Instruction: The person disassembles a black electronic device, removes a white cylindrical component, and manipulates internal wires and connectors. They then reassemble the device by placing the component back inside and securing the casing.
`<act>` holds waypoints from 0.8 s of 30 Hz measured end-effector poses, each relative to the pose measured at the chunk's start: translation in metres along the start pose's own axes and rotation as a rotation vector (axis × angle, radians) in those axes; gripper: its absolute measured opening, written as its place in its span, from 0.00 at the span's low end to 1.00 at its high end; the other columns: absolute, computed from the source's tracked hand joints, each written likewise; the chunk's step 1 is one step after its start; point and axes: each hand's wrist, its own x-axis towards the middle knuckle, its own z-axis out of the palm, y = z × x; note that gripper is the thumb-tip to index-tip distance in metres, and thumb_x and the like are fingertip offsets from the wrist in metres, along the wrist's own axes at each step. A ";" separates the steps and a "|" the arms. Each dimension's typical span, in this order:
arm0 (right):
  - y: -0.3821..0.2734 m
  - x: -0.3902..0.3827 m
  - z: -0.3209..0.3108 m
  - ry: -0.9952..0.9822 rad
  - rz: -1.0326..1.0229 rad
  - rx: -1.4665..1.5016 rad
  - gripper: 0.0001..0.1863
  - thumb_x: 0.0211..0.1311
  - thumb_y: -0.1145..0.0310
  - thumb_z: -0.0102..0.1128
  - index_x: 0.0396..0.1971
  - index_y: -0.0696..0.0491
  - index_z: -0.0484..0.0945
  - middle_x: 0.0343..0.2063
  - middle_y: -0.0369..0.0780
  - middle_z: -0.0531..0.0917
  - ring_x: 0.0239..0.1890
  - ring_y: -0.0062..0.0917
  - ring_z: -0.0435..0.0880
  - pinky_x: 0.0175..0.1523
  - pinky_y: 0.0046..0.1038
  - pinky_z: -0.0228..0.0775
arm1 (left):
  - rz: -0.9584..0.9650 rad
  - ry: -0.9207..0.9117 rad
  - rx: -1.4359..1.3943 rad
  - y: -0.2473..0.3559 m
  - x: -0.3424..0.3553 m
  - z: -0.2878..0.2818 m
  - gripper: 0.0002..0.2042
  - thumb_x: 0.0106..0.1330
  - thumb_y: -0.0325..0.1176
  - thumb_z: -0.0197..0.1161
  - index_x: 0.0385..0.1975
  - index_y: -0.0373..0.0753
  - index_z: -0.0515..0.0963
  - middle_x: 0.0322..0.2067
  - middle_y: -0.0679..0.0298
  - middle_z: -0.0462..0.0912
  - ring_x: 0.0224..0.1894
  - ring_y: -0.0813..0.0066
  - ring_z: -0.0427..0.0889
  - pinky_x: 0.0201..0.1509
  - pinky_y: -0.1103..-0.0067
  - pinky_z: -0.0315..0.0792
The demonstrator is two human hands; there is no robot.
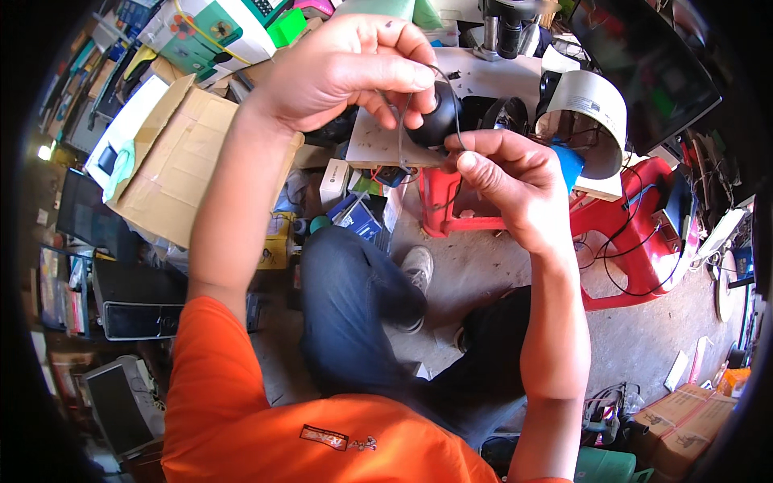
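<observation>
In front of me a thin dark cable (456, 105) bows in a loop between my two hands. My left hand (342, 76), raised higher, pinches it between thumb and fingers. Lower and to the right, the thumb and forefinger of my right hand (515, 173) are closed on the cable too. A thin strand also hangs below my left fingers. Behind the loop shows a smooth, round black object (436, 119); whether the cable joins it I cannot tell. My left fingers partly cover it. Beneath lies a white tabletop (378, 143).
A red plastic stool (644, 249) stands at the right, with black cables over it. A white cylindrical housing (592, 113) lies on its side near a dark screen (644, 60). At the left is an open cardboard box (181, 153). Small boxes crowd the floor beside my knee.
</observation>
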 end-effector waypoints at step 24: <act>0.011 0.002 -0.013 0.229 0.058 0.120 0.09 0.65 0.72 0.63 0.42 0.59 0.82 0.30 0.37 0.86 0.23 0.10 0.74 0.28 0.14 0.64 | 0.208 0.132 -0.616 -0.096 -0.030 0.028 0.10 0.66 0.30 0.63 0.44 0.35 0.77 0.34 0.53 0.84 0.35 0.63 0.85 0.39 0.71 0.80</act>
